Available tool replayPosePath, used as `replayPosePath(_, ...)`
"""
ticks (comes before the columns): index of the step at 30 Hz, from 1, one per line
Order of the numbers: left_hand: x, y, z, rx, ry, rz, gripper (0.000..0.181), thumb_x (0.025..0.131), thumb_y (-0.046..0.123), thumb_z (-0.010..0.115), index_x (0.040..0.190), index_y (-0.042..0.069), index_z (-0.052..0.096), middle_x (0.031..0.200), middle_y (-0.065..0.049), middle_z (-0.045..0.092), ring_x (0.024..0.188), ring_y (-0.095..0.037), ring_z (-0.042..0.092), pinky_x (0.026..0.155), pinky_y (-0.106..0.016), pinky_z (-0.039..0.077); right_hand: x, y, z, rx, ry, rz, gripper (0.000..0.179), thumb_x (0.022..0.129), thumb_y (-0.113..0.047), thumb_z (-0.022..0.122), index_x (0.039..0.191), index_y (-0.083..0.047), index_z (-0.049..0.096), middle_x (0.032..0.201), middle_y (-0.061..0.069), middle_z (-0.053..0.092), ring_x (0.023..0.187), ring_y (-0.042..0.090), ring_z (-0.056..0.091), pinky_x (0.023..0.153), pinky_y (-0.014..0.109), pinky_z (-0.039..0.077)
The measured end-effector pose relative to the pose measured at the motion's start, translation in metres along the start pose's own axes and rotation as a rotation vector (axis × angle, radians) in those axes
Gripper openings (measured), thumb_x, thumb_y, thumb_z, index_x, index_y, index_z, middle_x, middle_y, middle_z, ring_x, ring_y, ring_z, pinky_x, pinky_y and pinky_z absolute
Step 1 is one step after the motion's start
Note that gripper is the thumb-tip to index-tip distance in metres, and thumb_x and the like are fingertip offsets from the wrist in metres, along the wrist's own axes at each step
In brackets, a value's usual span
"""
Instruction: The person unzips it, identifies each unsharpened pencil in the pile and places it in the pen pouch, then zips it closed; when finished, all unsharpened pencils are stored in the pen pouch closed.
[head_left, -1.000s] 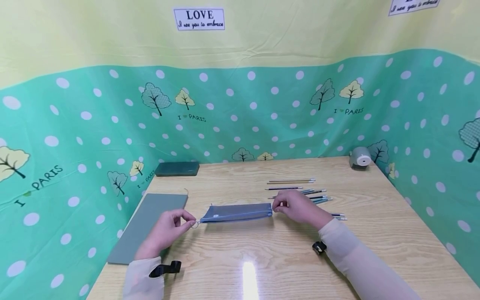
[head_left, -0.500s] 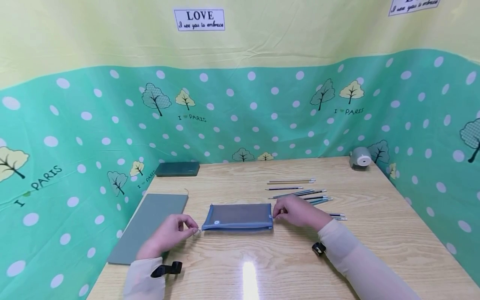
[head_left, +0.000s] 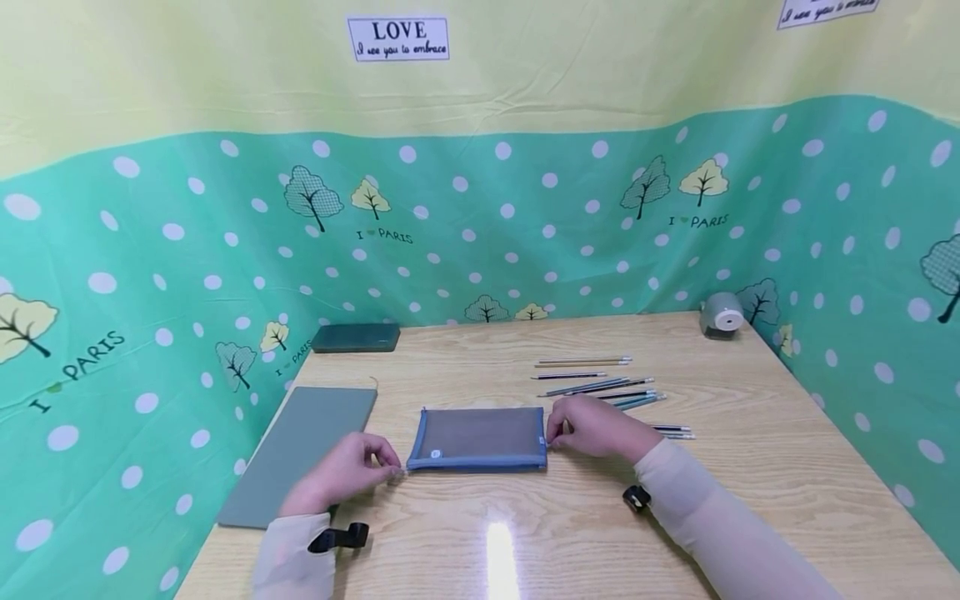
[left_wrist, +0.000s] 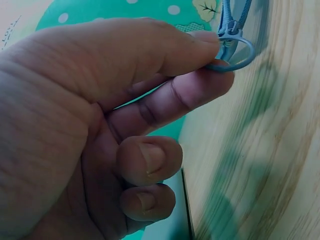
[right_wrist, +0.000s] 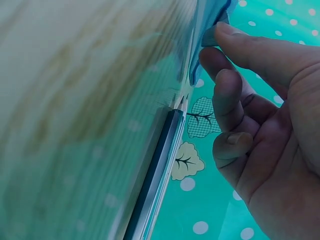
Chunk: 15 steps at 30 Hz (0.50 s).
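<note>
A flat mesh pencil pouch (head_left: 483,433) with blue edging lies at the middle of the wooden table, its zipper side toward me. At its near left corner my left hand (head_left: 345,473) pinches the ring pull (left_wrist: 247,60) of the zipper between thumb and index finger; the other fingers are curled in the left wrist view. On the right end, my right hand (head_left: 597,427) pinches a small ribbed fabric tab (right_wrist: 210,38) with thumb and index finger. Several pencils (right_wrist: 159,165) lie just beyond that hand.
More pencils (head_left: 581,363) are spread behind the pouch on the right. A grey-green board (head_left: 300,450) lies at left. A dark green case (head_left: 356,337) stands at the back left, a grey pencil sharpener (head_left: 722,317) at the back right. Polka-dot cloth (head_left: 450,225) walls the table.
The pouch's zipper side has come down toward me, from tilted up to flat on the table. My left hand has moved slightly nearer and right with the ring pull; the right hand has dropped slightly.
</note>
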<state>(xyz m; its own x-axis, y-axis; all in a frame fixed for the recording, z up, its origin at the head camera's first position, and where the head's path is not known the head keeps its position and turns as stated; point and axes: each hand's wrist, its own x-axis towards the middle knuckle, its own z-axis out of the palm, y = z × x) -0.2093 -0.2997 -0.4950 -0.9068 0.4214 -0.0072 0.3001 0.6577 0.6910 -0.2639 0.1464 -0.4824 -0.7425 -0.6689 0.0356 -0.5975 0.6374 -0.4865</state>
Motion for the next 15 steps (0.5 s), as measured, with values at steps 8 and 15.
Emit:
replayPosePath(8,0.0003,-0.0008,0.0037,0.007,-0.051,-0.034,0.008,0.090,0.020,0.084,0.086,0.024,0.078,0.079,0.009,0.070,0.059,-0.009,0.055,0.053,-0.026,0.046,-0.0010,0.0015,0.0017,-0.027,-0.026,0.004,0.018,0.090,-0.011,0.083,0.085,-0.027,0.079,0.086,-0.014,0.062,0.077,0.003,0.057,0.071,0.028,0.051)
replayPosePath(15,0.0002,-0.0012,0.0043,-0.037,-0.072,-0.017,0.005,0.091,0.017,0.083,0.088,0.016,0.078,0.079,0.005,0.070,0.056,-0.006,0.053,0.051,-0.024,0.044,-0.0016,0.0014,0.0010,-0.020,-0.032,0.014,0.018,0.088,-0.009,0.083,0.086,-0.027,0.079,0.086,-0.015,0.063,0.076,0.003,0.058,0.071,0.029,0.052)
